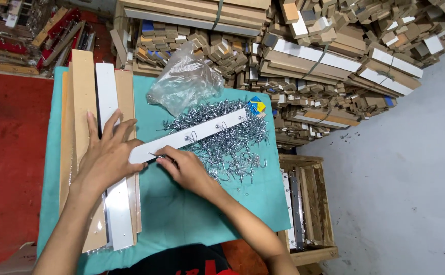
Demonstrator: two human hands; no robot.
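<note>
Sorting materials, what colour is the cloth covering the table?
Teal green cloth, plainest in the head view, under the metal hooks.

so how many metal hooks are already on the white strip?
2 small metal hooks on the long white wooden strip: one near its middle, one further right. The left hand may hide others.

Teal cloth [181,214] bare near the body; hook pile [227,142], plastic bag [187,81] & stacked boards [87,102] block far/left side.
</note>
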